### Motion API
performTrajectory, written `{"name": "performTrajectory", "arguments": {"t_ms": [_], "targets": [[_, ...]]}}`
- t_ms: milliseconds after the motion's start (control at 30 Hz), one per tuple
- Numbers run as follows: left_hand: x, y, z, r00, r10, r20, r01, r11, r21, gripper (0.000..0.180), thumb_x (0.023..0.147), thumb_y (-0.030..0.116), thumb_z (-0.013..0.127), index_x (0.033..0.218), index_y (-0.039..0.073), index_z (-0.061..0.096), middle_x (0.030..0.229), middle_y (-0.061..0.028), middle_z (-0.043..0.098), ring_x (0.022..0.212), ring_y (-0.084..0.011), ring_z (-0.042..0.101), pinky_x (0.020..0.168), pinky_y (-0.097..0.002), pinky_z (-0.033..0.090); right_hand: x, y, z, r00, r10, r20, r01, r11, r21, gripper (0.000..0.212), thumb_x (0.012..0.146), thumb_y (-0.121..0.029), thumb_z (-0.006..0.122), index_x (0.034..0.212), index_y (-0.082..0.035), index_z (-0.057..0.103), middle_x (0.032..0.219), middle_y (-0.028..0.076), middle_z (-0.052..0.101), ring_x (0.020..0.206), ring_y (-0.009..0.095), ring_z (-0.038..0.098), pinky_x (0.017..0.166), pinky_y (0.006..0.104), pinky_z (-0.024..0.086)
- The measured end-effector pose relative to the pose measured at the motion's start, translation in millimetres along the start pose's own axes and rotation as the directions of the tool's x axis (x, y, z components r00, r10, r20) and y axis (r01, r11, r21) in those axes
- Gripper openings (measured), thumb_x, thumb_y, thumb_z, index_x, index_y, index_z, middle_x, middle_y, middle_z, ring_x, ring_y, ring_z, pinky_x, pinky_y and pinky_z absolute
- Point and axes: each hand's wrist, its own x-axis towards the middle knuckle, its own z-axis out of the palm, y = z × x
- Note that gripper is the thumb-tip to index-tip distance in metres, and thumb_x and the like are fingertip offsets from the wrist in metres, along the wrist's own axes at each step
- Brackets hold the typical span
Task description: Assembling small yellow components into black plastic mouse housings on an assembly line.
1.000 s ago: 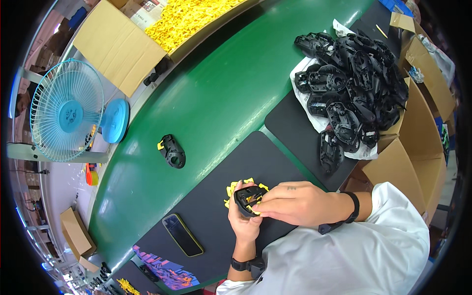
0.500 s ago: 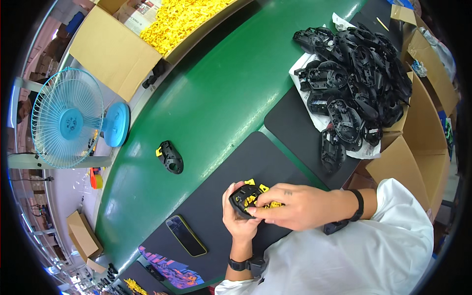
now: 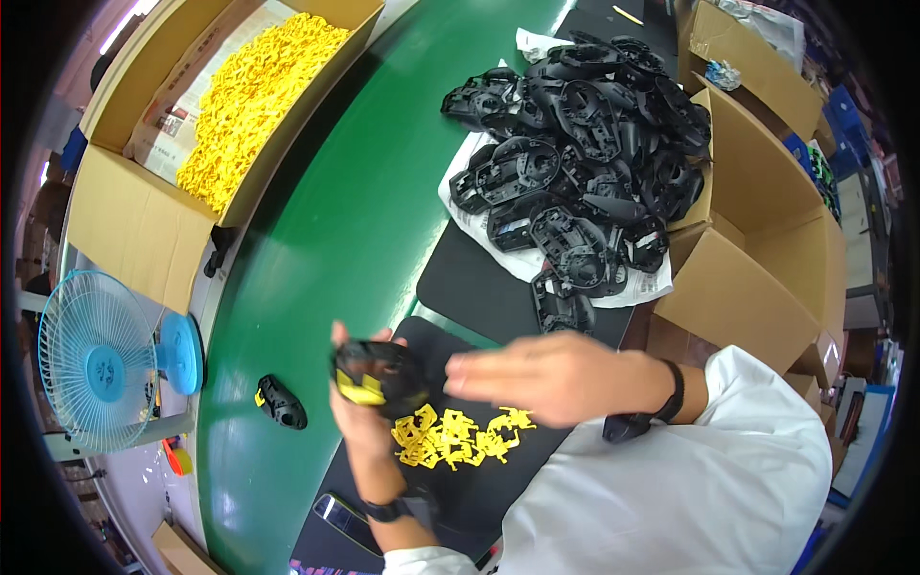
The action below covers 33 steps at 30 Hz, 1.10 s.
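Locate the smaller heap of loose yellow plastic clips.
That yellow heap is just below centre in the head view, on the flat black mat, to the right of the bare left hand and below the bare right hand.

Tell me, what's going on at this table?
A person's left hand holds a black shell with a yellow piece at its edge. The blurred right hand is beside it, not touching. Loose yellow pieces lie on the dark mat below, a heap of black shells sits beyond, and another shell lies on the green table.
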Motion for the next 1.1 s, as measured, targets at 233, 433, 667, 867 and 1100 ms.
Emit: {"name": "performTrajectory", "arguments": {"t_ms": [233,433,667,867,1100], "targets": [[95.2,-28.1,-121.8,0.968,-0.092,-0.233,0.137,0.974,0.182,0.070,0.095,0.052,0.057,0.144,0.006,0.041,0.131,-0.0233,0.056,0.121,-0.0340,0.056,0.105,-0.0412,0.042,-41.1,52.2,-30.2,0.956,0.165,0.243,0.002,0.823,-0.568,0.032,0.076,-0.015,0.064,0.107,-0.012,0.072,0.129,0.002,0.063,0.118,0.021,0.052,0.099,0.0364,0.042],[71.3,-6.0,-121.7,0.608,0.686,-0.400,0.037,0.479,0.877,0.047,0.096,0.029,0.061,0.131,-0.002,0.053,0.118,-0.0127,0.057,0.111,-0.0227,0.053,0.094,-0.0361,0.045,-15.6,47.7,-25.5,0.955,-0.043,0.295,0.153,0.919,-0.364,0.017,0.075,-0.015,0.068,0.090,-0.013,0.076,0.108,0.000,0.066,0.095,0.017,0.060,0.081,0.0283,0.050],[-75.4,-18.4,38.9,0.999,-0.034,0.006,0.034,0.989,-0.146,0.126,0.067,0.088,0.056,0.153,0.003,0.020,0.151,-0.0207,0.036,0.135,-0.0306,0.043,0.109,-0.0439,0.038,22.5,-2.8,31.7,0.914,-0.069,-0.399,0.183,0.950,0.254,0.031,0.066,0.009,0.076,0.094,-0.006,0.076,0.101,0.012,0.067,0.081,0.024,0.070,0.071,0.0302,0.058],[-101.8,-41.5,53.9,0.960,-0.101,-0.262,-0.101,0.746,-0.658,0.099,0.083,0.040,0.074,0.156,0.021,0.010,0.142,-0.0174,0.043,0.126,-0.0346,0.051,0.104,-0.0473,0.046,6.8,-5.5,55.9,0.953,-0.233,-0.195,0.269,0.945,0.185,0.026,0.072,-0.001,0.075,0.096,-0.011,0.077,0.111,0.002,0.069,0.081,0.019,0.066,0.070,0.0322,0.053],[-151.5,-57.1,24.3,0.881,-0.170,-0.441,-0.149,0.786,-0.600,0.082,0.074,0.033,0.086,0.135,-0.002,0.044,0.117,-0.0090,0.062,0.109,-0.0243,0.064,0.091,-0.0386,0.056,-42.9,30.3,44.4,0.850,-0.153,0.505,0.213,0.975,-0.062,0.018,0.081,-0.016,0.068,0.099,-0.012,0.070,0.099,-0.004,0.066,0.079,0.011,0.060,0.066,0.0262,0.048]]}}
